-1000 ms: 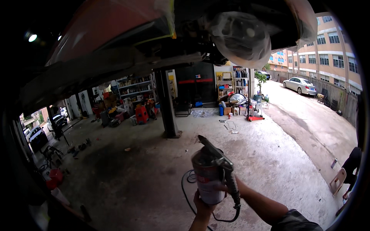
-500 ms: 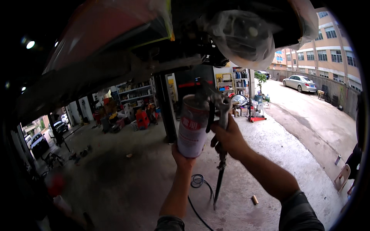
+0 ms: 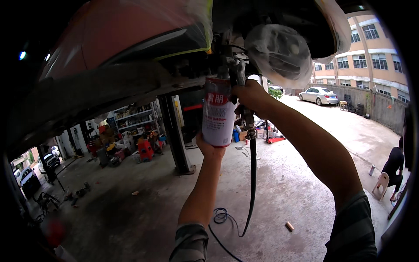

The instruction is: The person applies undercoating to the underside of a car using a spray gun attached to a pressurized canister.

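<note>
My right hand [image 3: 255, 98] is closed around the handle of a metal spray gun [image 3: 239, 72], raised under a lifted red car [image 3: 126, 32]. A white and red can [image 3: 218, 118] is joined to the gun and stands almost upright. My left hand [image 3: 211, 148] holds the can from below, its palm at the base and its fingers mostly hidden behind. From the gun's handle a dark air hose [image 3: 253, 174] hangs to the floor. Clear plastic film wraps the wheel [image 3: 278, 50] just right of the gun. The gun's tip is hard to make out in the shadow.
A dark lift post [image 3: 174, 135] stands beyond my left arm. The hose lies coiled on the concrete floor [image 3: 157, 218], with a small tan cylinder [image 3: 290, 226] to its right. Shelves [image 3: 135, 115] and a red stool [image 3: 144, 149] are behind. A person [image 3: 394, 168] sits at far right.
Both hands have lifted the spray gun and can higher, closer to the car's underside. The can is more upright, and the view has shifted, with more of the seated person showing.
</note>
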Available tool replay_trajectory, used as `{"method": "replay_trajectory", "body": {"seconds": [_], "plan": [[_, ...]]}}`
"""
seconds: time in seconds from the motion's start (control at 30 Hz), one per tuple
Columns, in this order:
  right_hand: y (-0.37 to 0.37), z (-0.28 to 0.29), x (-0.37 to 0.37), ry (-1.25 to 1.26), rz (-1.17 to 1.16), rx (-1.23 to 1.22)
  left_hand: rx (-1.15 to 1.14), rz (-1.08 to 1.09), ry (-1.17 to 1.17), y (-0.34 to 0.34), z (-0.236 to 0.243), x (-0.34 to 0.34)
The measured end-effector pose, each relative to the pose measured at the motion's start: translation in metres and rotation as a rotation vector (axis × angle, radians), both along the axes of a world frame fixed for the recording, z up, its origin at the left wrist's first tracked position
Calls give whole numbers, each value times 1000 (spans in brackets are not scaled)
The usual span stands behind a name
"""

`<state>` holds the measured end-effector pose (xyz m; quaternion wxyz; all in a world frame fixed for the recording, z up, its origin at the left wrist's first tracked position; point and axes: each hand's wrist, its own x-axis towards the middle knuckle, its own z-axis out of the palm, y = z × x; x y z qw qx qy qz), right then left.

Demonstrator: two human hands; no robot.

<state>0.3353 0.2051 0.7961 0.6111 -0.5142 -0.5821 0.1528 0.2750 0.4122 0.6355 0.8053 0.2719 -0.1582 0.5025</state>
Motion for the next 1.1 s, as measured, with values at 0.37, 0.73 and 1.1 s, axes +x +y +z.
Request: {"method": "replay_trajectory", "body": {"seconds": [0.37,0.73,1.1], "plan": [[19,10,-4,-96,97,-169,-2,31,13,-21,4,-30],[29,-4,3,-43,-7,15,-40,5,-40,-6,1,-9],[32,4,13,-106,80,-34,7,52,-40,-8,9,-11]]}}
